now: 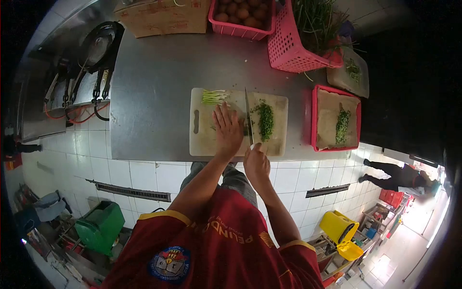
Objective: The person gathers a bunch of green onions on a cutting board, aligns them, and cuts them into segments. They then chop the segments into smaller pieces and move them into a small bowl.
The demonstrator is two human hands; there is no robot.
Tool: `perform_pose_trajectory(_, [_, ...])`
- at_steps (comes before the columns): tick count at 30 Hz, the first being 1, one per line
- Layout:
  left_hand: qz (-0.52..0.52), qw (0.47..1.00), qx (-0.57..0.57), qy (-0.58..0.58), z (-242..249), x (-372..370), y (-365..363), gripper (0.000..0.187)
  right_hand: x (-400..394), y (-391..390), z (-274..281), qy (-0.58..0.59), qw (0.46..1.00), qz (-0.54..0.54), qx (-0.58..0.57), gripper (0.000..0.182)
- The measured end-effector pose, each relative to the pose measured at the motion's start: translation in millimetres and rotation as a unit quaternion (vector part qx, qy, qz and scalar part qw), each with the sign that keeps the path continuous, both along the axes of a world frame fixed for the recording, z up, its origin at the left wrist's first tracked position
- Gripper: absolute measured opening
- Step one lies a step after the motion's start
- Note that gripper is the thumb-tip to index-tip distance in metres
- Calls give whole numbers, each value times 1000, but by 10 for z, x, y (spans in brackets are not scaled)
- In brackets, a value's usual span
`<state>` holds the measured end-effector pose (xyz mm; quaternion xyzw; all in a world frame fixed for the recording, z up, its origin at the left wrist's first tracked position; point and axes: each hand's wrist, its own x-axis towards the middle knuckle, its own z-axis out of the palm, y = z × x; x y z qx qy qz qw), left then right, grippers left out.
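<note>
A white cutting board [202, 137] lies near the front edge of the steel counter. My left hand [229, 131] rests over it with fingers stretched out, its fingertips just below a small bunch of spring onion stalks [211, 97]. My right hand [257, 163] is closed around the handle of a kitchen knife [249, 115], whose blade points away from me across the board. Right of the blade sits a pile of chopped green onion [266, 121]. Some dark green bits lie between my left hand and the blade, partly hidden.
A red tray [315, 118] with more chopped greens stands to the right. Behind are a pink basket [288, 48] of long greens, a pink crate [240, 30] of eggs and a cardboard box [163, 19]. Pans [98, 48] hang left. Another person [397, 176] is at far right.
</note>
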<state>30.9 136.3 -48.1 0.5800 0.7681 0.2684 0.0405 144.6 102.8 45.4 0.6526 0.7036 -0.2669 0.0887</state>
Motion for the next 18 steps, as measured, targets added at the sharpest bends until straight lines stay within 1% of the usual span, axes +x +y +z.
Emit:
perform_pose_trajectory(1, [4, 1000, 12, 2, 1, -11, 14, 49, -22, 31, 145, -9, 1000, 0, -18, 34])
perform_pose_trajectory(3, [6, 1000, -12, 12, 3, -9, 2, 49, -43, -29, 426, -21, 999, -7, -43, 32])
perform_pose_trajectory(6, [5, 999, -37, 1, 54, 5, 13, 48, 48, -346, 505, -44, 995, -18, -82, 32])
perform_pose_trajectory(7, [5, 999, -44, -5, 66, -4, 14, 48, 92, -432, 360, -51, 993, -33, -97, 33])
perform_pose_trajectory(9, [-5, 998, -60, 28, 13, -14, -5, 45, 206, -581, -119, -67, 988, -64, -126, 34])
perform_pose_trajectory(10, [-10, 997, -66, 46, 21, -29, 13, 44, 176, -545, -184, -45, 992, -51, -104, 34])
perform_pose_trajectory(12, [-11, 987, -135, 86, 109, -10, 7, 45, 130, -475, -291, -2, 998, -23, -65, 35])
perform_pose_trajectory(13, [-16, 980, -168, 109, 158, -25, -2, 46, 112, -436, -325, -18, 999, -10, -45, 34])
perform_pose_trajectory(16, [5, 996, -64, 64, -4, -13, 23, 47, 83, -215, -232, 2, 999, -30, -41, 31])
perform_pose_trajectory(17, [6, 997, -65, 49, -21, 17, 18, 47, 61, -165, -140, 34, 999, -10, 21, 30])
perform_pose_trajectory(18, [6, 997, -68, 36, 27, 11, 7, 47, 33, -125, -17, 21, 1000, 0, 14, 30])
